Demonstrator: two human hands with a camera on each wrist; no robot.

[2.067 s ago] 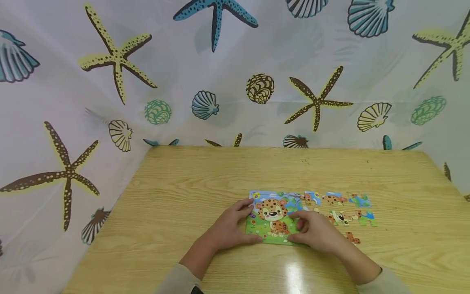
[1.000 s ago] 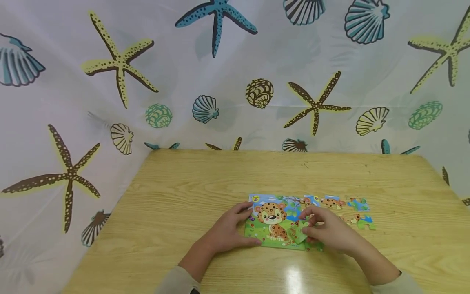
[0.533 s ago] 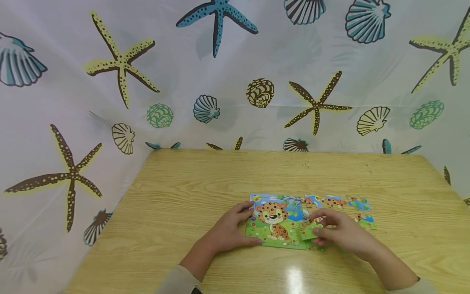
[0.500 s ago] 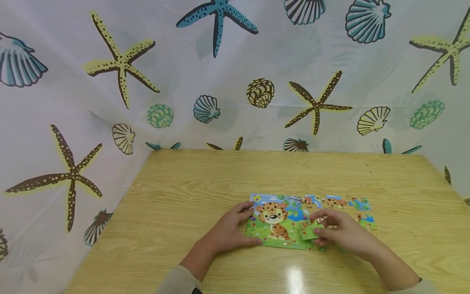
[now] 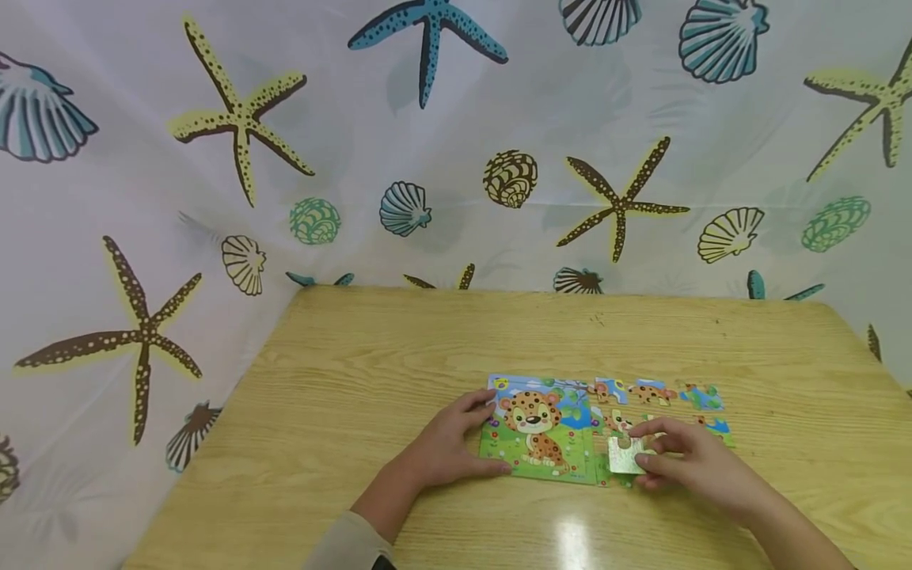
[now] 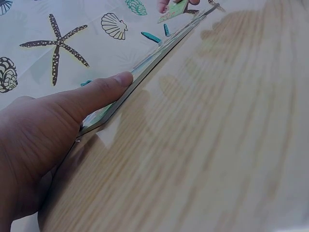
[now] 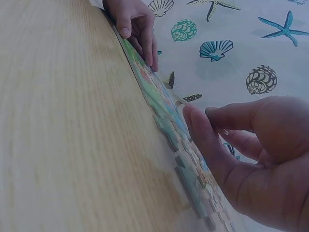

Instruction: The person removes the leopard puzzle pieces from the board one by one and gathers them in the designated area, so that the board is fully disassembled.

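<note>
My left hand [image 5: 456, 443] rests at the left end of a puzzle board [image 5: 545, 467] with a leopard cub picture. Its thumb lies on the board's front edge, as the left wrist view also shows, and its fingers touch the left side. Just right of the board, my right hand [image 5: 687, 459] pinches a puzzle piece [image 5: 627, 457] between thumb and fingers. The piece is raised and tilted, its face bright with glare; a green side of the piece [image 6: 173, 12] shows in the left wrist view. Puzzle pieces [image 5: 616, 421] lie under and behind it.
More loose puzzle pieces [image 5: 651, 392] lie right of the board, some partly hidden by my right hand. All rest on a wood-grain table [image 5: 370, 348]. A white cloth [image 5: 456, 142] printed with starfish and shells hangs around the back and sides.
My right hand has moved right, off the board, lifting a green puzzle piece over the loose pieces and turning it until it glares. My left hand stays at the board's left side.
</note>
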